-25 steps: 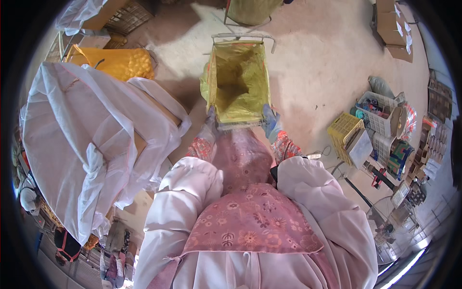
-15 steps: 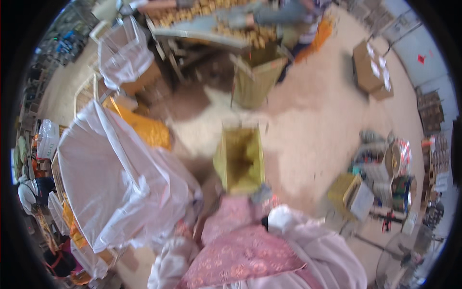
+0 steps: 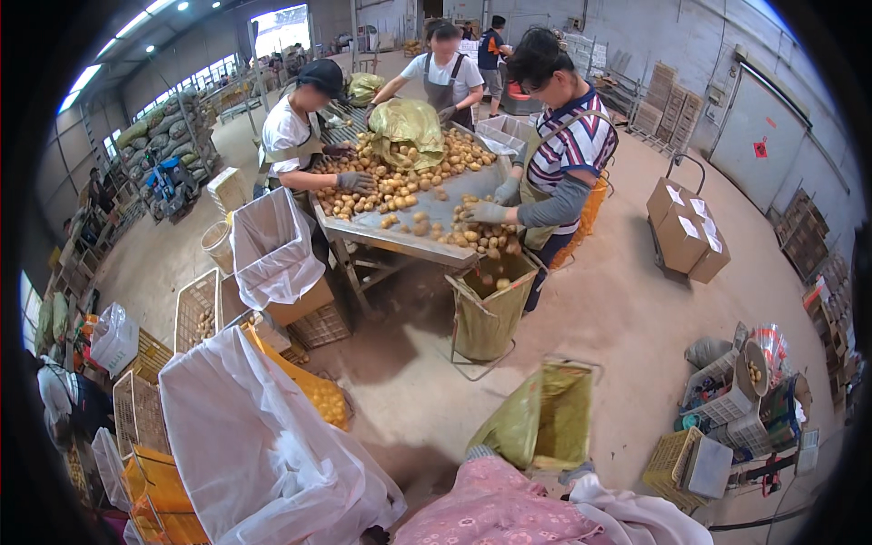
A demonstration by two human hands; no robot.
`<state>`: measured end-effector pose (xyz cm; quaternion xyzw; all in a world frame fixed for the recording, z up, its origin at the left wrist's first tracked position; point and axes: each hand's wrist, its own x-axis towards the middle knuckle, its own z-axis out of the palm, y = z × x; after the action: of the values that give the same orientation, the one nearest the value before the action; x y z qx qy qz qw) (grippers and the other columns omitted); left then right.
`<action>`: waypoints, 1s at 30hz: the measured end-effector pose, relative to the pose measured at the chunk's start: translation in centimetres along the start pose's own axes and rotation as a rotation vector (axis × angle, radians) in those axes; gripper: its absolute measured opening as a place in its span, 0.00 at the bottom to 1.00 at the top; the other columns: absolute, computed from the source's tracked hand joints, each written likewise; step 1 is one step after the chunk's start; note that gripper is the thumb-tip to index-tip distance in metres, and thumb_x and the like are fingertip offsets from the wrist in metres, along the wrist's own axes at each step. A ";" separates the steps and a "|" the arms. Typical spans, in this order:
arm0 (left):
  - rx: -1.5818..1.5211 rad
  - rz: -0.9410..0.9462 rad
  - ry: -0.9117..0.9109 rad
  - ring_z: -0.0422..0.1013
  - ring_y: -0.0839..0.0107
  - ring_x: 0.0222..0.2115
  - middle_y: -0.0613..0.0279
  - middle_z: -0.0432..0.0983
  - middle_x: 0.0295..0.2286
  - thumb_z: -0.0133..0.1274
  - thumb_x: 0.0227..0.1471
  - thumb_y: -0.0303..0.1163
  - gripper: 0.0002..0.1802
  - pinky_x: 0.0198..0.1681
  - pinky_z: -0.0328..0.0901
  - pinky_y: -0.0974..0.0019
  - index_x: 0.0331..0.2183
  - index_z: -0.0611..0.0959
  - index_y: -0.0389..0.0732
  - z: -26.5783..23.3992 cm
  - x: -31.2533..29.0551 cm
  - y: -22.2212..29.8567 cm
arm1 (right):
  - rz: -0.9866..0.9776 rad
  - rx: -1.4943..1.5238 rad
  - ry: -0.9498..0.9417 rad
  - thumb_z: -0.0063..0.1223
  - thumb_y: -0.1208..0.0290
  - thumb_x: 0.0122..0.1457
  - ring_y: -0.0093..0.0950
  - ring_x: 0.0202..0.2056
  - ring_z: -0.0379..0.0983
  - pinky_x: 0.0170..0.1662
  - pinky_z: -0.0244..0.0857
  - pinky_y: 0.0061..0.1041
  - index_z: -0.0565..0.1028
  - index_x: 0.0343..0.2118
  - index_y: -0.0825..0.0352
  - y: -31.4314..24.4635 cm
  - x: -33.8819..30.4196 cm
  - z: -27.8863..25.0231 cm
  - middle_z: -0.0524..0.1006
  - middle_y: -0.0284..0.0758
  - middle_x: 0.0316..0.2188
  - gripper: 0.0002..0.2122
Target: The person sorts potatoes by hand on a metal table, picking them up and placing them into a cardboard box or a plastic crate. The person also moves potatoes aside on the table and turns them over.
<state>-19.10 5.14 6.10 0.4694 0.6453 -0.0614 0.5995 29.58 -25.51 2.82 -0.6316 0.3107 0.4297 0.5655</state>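
- Pale floor (image 3: 627, 354) spreads through a large hall, with a grey wall (image 3: 654, 59) and a wide door (image 3: 763, 145) at the far right.
- Heaped potatoes (image 3: 386, 182) cover much of a metal-edged worktop (image 3: 409, 245); three co-workers stand around it, and a second green sack (image 3: 490, 322) stands open at its near corner.
- Nearer the wearer, the open green sack (image 3: 509, 418) hangs from a metal frame, just in front of the pink apron (image 3: 500, 513).
- Gloved left hand (image 3: 481, 451) and right hand (image 3: 578, 472) are at its near side, mostly hidden; I cannot tell whether their fingers are closed.
- White-lined container (image 3: 245, 409) stands left, beside an orange net bag (image 3: 324, 400).
- Cartons (image 3: 688, 227) sit on a hand truck at right.
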 end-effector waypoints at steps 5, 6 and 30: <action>-0.002 0.162 -0.043 0.71 0.63 0.19 0.58 0.77 0.22 0.47 0.54 0.39 0.15 0.22 0.65 0.56 0.27 0.82 0.40 3.8 4.2 9.2 | -0.041 -0.204 -0.219 0.45 0.54 0.62 0.33 0.33 0.72 0.36 0.68 0.34 0.77 0.36 0.57 -6.5 3.6 10.0 0.75 0.30 0.32 0.13; 0.006 0.184 -0.042 0.72 0.63 0.19 0.58 0.77 0.22 0.47 0.54 0.39 0.15 0.22 0.65 0.56 0.27 0.82 0.40 4.5 5.0 11.4 | -0.044 -0.242 -0.279 0.45 0.54 0.62 0.33 0.32 0.72 0.36 0.68 0.34 0.77 0.35 0.56 -7.4 4.3 12.8 0.75 0.30 0.32 0.13; 0.321 0.014 0.342 0.76 0.61 0.25 0.58 0.80 0.26 0.47 0.55 0.39 0.15 0.25 0.68 0.56 0.26 0.83 0.42 5.7 11.7 23.3 | -0.027 -0.135 -0.072 0.44 0.53 0.62 0.29 0.26 0.68 0.31 0.65 0.30 0.75 0.30 0.54 -36.7 21.4 18.4 0.72 0.30 0.25 0.13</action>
<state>2.74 20.57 6.04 0.5667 0.7163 -0.0788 0.3994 67.66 0.71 0.29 -0.6567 0.2520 0.4643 0.5382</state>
